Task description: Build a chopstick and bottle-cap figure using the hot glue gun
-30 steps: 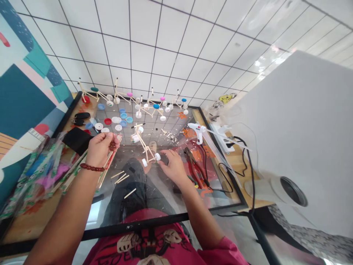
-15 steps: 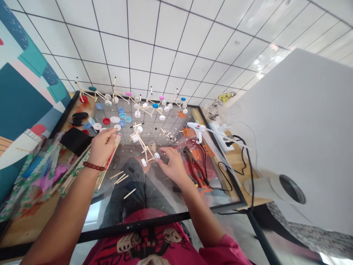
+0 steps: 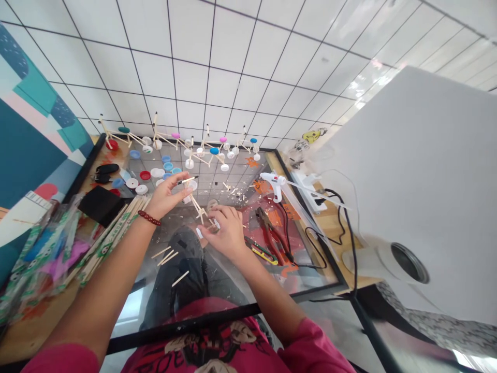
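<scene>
A small model of wooden sticks and white bottle caps (image 3: 197, 204) stands on the glass table (image 3: 217, 280) in front of me. My right hand (image 3: 225, 230) is closed on the model's near end, fingers wrapped round its sticks and a white cap. My left hand (image 3: 166, 194), with a red bead bracelet on the wrist, reaches to the model's far top and pinches a black-tipped stick (image 3: 187, 180) there. A few loose short sticks (image 3: 171, 256) lie on the glass near my left forearm.
Several finished stick-and-cap models (image 3: 194, 142) line the far edge. Loose coloured caps (image 3: 155, 171) lie left of them. Packs of sticks (image 3: 104, 235) lie at left. A white glue gun (image 3: 274, 182), pliers (image 3: 274, 233) and cables (image 3: 341, 223) sit at right, beside a large white box (image 3: 419, 171).
My left hand left the stick packs and moved right to the model's top, taking the black-tipped stick. My right hand slid left and closed on the model's base.
</scene>
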Action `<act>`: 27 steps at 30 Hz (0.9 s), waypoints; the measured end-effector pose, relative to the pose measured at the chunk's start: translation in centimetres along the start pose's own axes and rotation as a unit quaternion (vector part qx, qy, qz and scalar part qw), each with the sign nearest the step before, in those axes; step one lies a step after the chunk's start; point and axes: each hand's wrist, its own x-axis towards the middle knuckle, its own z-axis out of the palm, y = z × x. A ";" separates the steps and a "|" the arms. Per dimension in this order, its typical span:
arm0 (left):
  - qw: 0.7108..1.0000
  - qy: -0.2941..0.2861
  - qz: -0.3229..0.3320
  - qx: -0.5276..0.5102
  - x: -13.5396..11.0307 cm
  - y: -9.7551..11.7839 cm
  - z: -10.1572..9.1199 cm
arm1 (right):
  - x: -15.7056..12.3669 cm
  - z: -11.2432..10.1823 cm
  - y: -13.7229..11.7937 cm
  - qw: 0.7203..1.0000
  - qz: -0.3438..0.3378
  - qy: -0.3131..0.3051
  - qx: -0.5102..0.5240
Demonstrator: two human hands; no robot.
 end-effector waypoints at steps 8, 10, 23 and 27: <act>1.000 0.014 -0.003 0.019 -0.8 0.1 0.6 | 0.1 0.8 1.0 0.999 -0.031 0.017 0.021; 0.999 0.034 -0.002 0.025 -1.3 0.3 0.7 | 0.2 0.9 0.8 0.999 -0.033 0.007 0.027; 0.982 0.182 -0.019 -0.043 -2.6 -0.4 2.2 | 1.3 1.6 0.7 0.995 -0.090 0.051 -0.014; 0.979 0.196 -0.027 -0.050 -3.5 -0.4 1.8 | 2.2 1.5 0.9 0.993 -0.101 0.050 0.021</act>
